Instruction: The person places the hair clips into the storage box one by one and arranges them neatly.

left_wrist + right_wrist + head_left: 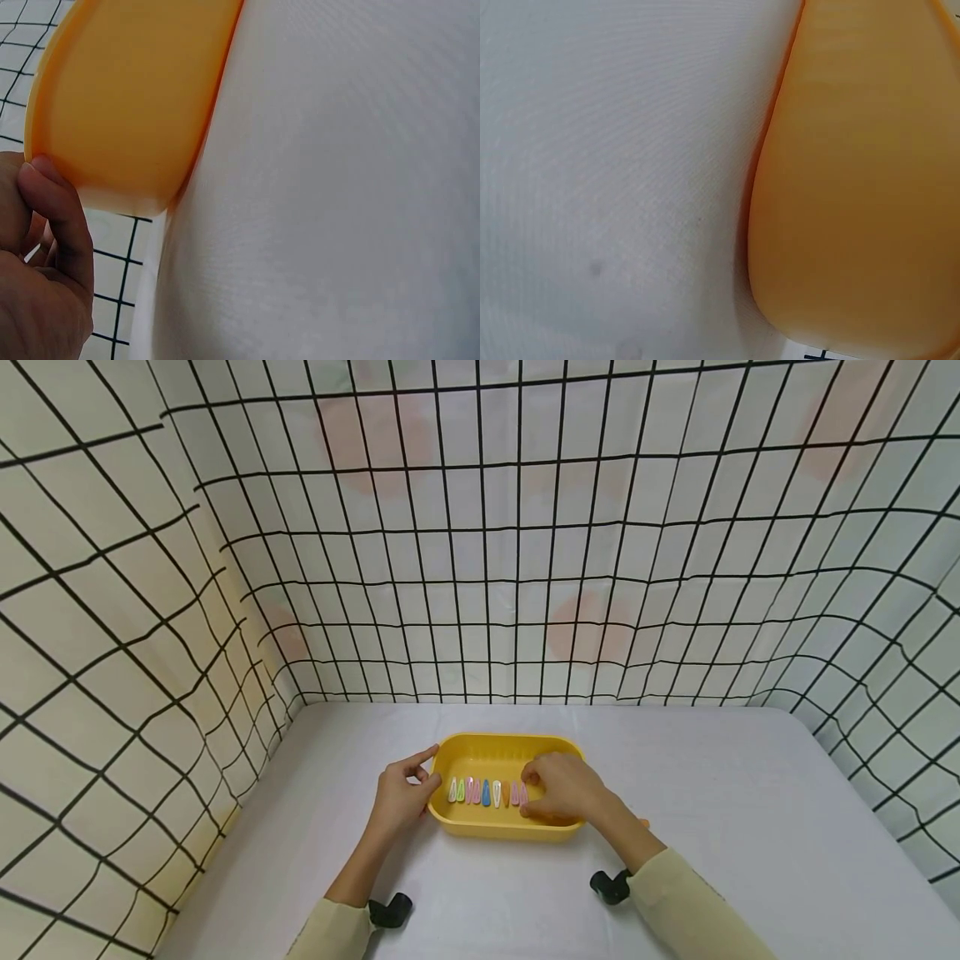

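Note:
A yellow tray [508, 832] stands on the white table, with a side-by-side row of small snap hair clips inside it. Green, pink, white and orange ones flank a blue hair clip [486, 792]. My left hand [401, 793] holds the tray's left end, thumb over the rim; in the left wrist view its fingers [64, 210] press the outer wall. Over the tray's right part, my right hand [564, 785] bends down to the row's end, thumb and index finger at the two ends of a pink hair clip [524, 793]. The right wrist view shows only the tray's outer wall [855, 187].
Black wire grid panels [517, 527] backed by white cloth enclose the table [712, 793] at the back and sides. A small orange thing [644, 822] lies beside my right wrist, partly hidden by it. Black wrist cameras [390, 911] sit at both cuffs.

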Motion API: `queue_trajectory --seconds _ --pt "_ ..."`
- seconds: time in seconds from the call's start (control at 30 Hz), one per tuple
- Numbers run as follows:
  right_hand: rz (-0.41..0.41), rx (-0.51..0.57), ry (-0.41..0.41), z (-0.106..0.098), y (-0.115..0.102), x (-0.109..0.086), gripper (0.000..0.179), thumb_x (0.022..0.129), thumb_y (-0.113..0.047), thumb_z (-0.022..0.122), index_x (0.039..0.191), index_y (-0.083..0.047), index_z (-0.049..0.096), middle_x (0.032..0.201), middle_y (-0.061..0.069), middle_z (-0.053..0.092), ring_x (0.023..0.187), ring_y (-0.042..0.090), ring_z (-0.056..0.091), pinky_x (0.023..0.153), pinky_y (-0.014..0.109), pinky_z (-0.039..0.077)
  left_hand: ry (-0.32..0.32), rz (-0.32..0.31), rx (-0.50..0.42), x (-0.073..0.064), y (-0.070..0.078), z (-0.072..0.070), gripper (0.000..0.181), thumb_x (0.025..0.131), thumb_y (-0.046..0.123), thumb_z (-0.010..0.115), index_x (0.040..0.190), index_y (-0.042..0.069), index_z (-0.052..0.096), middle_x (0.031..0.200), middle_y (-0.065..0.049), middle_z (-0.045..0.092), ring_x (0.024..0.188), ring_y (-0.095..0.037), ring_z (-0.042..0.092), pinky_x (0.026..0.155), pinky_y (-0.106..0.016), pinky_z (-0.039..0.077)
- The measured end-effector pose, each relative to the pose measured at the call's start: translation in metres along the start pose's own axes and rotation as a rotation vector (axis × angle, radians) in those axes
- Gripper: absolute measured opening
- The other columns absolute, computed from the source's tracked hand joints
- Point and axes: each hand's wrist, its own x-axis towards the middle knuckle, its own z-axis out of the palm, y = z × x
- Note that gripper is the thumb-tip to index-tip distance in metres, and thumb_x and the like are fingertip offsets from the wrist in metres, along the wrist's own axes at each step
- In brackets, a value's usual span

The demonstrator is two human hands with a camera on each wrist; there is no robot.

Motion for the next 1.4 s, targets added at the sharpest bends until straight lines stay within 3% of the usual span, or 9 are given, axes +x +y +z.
queue_trajectory --seconds 0.1,0.23,0.4,0.63,0.83,1.0,1.27,1.4 --pt "-0.018 0.053 0.007 -0.002 0.001 -0.001 0.05 0.074 -0.041 0.09 0.112 -0.012 0.077 0.099 -0.004 0.071 0.092 0.014 0.061 0.087 0.037 0.053 -0.004 -0.001 0.0 0.0 0.0 0.0 0.05 0.088 0.014 0.071 0.137 0.024 0.069 0.08 -0.006 0.056 0.042 -0.014 0.048 0.042 -0.02 0.047" --pt "-0.06 0.207 0.032 -0.004 0.007 -0.002 0.05 0.078 -0.041 0.089 0.116 -0.011 0.075 0.103 -0.003 0.071 0.093 0.014 0.059 0.086 0.035 0.052 0.001 0.001 -0.007 0.0 0.0 0.0 0.051 0.087 0.013 0.071 0.137 0.023 0.069 0.08 -0.007 0.056 0.042 -0.013 0.048 0.042 -0.021 0.048" --pt "-0.11 0.343 0.1 -0.011 0.015 -0.01 0.046 0.082 -0.039 0.086 0.117 -0.012 0.074 0.109 -0.002 0.072 0.098 0.016 0.059 0.089 0.039 0.051 0.01 -0.012 -0.01 0.0 0.001 -0.002 0.05 0.087 0.014 0.072 0.136 0.024 0.07 0.081 -0.007 0.056 0.043 -0.013 0.048 0.042 -0.02 0.047" --pt "-0.066 0.422 0.208 -0.022 0.026 -0.028 0.048 0.083 -0.038 0.086 0.121 -0.012 0.073 0.116 0.004 0.072 0.104 0.027 0.062 0.093 0.049 0.053 0.013 -0.034 -0.01 -0.002 0.002 -0.004 0.05 0.087 0.014 0.072 0.137 0.024 0.069 0.083 -0.007 0.056 0.044 -0.014 0.047 0.043 -0.019 0.046" --pt "-0.033 0.448 0.248 -0.029 0.04 -0.046 0.049 0.082 -0.041 0.086 0.122 -0.015 0.072 0.118 0.004 0.071 0.106 0.025 0.061 0.094 0.052 0.053 0.01 -0.048 -0.016 -0.003 0.001 -0.004 0.05 0.088 0.014 0.072 0.137 0.025 0.069 0.084 -0.007 0.055 0.045 -0.014 0.047 0.043 -0.02 0.046" --pt "-0.027 0.395 0.295 -0.034 0.06 -0.063 0.045 0.083 -0.038 0.086 0.12 -0.015 0.073 0.115 0.003 0.071 0.102 0.022 0.061 0.091 0.042 0.056 0.004 -0.03 -0.022 -0.001 0.001 -0.002 0.051 0.088 0.013 0.072 0.138 0.022 0.068 0.082 -0.007 0.056 0.044 -0.014 0.047 0.042 -0.02 0.046" --pt "0.034 0.327 0.295 -0.036 0.095 -0.092 0.038 0.088 -0.04 0.081 0.12 -0.021 0.072 0.116 0.002 0.072 0.102 0.024 0.062 0.087 0.039 0.056 -0.002 -0.019 -0.023 0.0 0.001 0.0 0.052 0.087 0.014 0.072 0.138 0.023 0.068 0.081 -0.007 0.056 0.044 -0.014 0.047 0.043 -0.02 0.047" --pt "0.043 0.304 0.292 -0.036 0.108 -0.102 0.039 0.089 -0.04 0.08 0.121 -0.018 0.072 0.114 0.001 0.073 0.1 0.022 0.061 0.086 0.034 0.055 0.0 -0.028 -0.02 0.0 0.001 0.001 0.051 0.087 0.014 0.072 0.137 0.025 0.069 0.082 -0.007 0.056 0.044 -0.014 0.047 0.042 -0.021 0.047"
